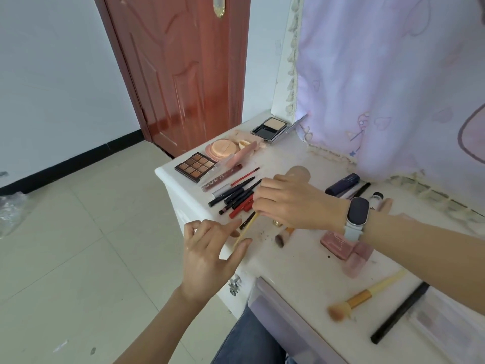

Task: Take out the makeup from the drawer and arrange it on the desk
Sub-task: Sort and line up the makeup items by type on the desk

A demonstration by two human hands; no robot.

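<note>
Nearest me, at six o'clock, my left hand (210,254) hovers off the bench (296,261) edge, fingers spread and relaxed, holding nothing. My right hand (291,203), wearing a watch (357,219), reaches across toward nine o'clock and pinches the thin stick (245,229), a pale wooden handle that slants down toward my left thumb. I judge it light, stiff and a little slick, best pinched mid-shaft as now. Just beyond, at eleven o'clock of that hand, the pencils (236,193) lie in a rough fan, touching one another; they would roll easily, so I would take them singly. The clear lip gloss (221,177) beside them carries letters that look like "COL", the rest unreadable. Farther toward twelve sit the eyeshadow palette (195,166), the puff (224,148) and an open powder compact (270,128), hinged and probably fragile. At three to four o'clock lie the brush (364,295) and a black pencil (399,312). The pink case (338,244) bears writing I cannot read.
</note>
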